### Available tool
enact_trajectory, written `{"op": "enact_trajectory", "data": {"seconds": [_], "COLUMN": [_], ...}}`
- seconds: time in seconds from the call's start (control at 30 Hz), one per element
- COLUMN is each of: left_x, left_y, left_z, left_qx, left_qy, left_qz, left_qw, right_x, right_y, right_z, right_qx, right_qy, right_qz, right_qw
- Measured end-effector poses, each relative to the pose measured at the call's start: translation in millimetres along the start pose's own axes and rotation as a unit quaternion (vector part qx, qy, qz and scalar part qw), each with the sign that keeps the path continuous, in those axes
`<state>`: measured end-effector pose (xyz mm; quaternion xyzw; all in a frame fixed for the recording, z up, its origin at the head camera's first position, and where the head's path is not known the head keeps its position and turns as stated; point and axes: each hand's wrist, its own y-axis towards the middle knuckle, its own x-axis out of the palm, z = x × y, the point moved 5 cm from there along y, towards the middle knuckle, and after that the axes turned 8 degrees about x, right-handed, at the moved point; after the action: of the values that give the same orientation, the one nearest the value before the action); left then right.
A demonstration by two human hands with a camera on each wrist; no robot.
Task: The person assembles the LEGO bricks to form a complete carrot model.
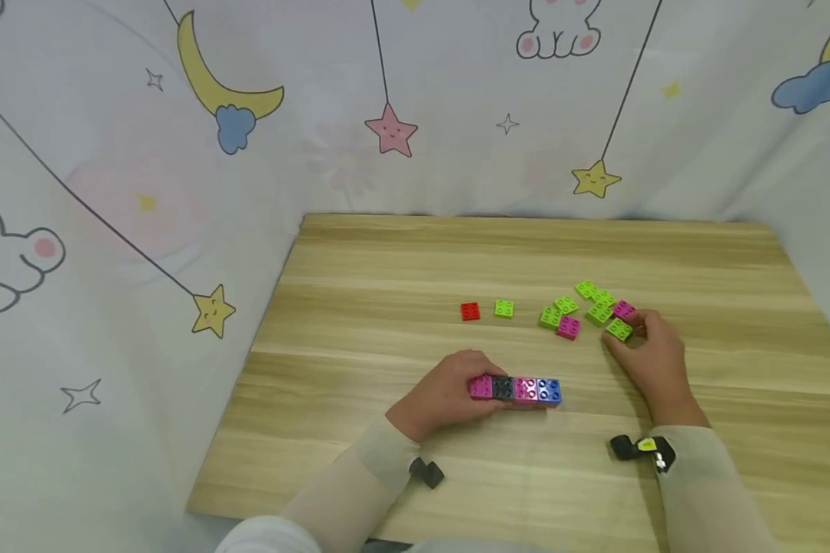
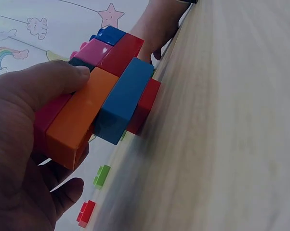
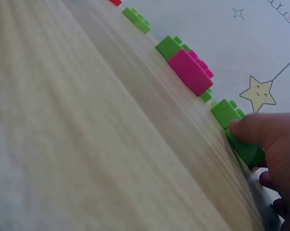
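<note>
My left hand [image 1: 449,390] grips the left end of a built block of toy bricks [image 1: 515,389]. Its top row runs pink, black, pink, blue. In the left wrist view, orange [image 2: 82,118] and red bricks lie under that row, then a blue brick [image 2: 125,98] and a red one lowest, near the tabletop. My right hand [image 1: 653,361] pinches a green brick [image 1: 619,329] between thumb and fingers, right beside a loose cluster. A pink brick [image 1: 623,309] lies just behind its fingers. In the right wrist view the thumb presses the near side of the held green brick [image 3: 246,149].
Several green bricks [image 1: 600,312] and another pink brick [image 1: 569,327] lie loosely grouped at the centre right. Left of them are a single green brick [image 1: 503,309] and a red brick [image 1: 470,311]. The wooden table [image 1: 360,261] meets a printed cloth wall [image 1: 456,177] at the back.
</note>
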<state>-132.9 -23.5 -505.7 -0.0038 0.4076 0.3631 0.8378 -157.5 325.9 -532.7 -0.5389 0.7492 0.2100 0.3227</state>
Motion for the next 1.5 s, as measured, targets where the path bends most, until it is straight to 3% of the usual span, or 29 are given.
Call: {"op": "enact_trajectory", "data": {"seconds": [0.13,0.27,0.4,0.5,0.63,0.77,0.87,1.0,1.3,1.5], "left_x": [-0.6,-0.8,-0.7,-1.2,-1.1,-0.7,-1.1,-1.9,-0.1,-1.6], "left_y": [0.1,0.5,1.7,2.4,3.3,3.8,3.5,3.3,3.7,4.4], "left_z": [-1.0,-0.5,-0.5,-1.0,-1.5,-1.9,-1.1,-0.6,-1.1,-0.2], "left_qx": [-0.004,-0.004,-0.007,-0.006,0.004,0.014,0.017,0.018,0.013,0.008], "left_qy": [0.001,-0.003,-0.009,-0.01,-0.008,-0.005,-0.009,-0.01,-0.013,-0.016], "left_qz": [0.0,0.001,-0.002,-0.003,0.0,0.002,0.004,0.007,0.003,0.006], "left_qw": [1.0,1.0,0.9999,0.9999,1.0,0.9999,0.9998,0.9998,0.9998,0.9998], "right_x": [0.8,-4.0,-2.9,7.1,20.7,28.6,31.7,33.0,34.6,33.1], "right_y": [-2.7,-13.8,-39.8,-66.5,-96.5,-109.3,-111.7,-110.0,-110.5,-110.5], "right_z": [-4.6,-10.4,-27.9,-51.0,-77.6,-93.5,-97.5,-97.8,-96.2,-98.0], "right_qx": [-0.018,-0.02,-0.093,-0.19,-0.282,-0.349,-0.376,-0.38,-0.364,-0.38], "right_qy": [-0.024,0.017,0.086,0.119,0.16,0.168,0.162,0.161,0.133,0.133], "right_qz": [0.005,0.044,0.075,0.043,-0.006,-0.019,-0.02,-0.022,-0.039,-0.033], "right_qw": [0.9995,0.9987,0.9891,0.9736,0.9459,0.9218,0.9122,0.9105,0.9211,0.9147]}}
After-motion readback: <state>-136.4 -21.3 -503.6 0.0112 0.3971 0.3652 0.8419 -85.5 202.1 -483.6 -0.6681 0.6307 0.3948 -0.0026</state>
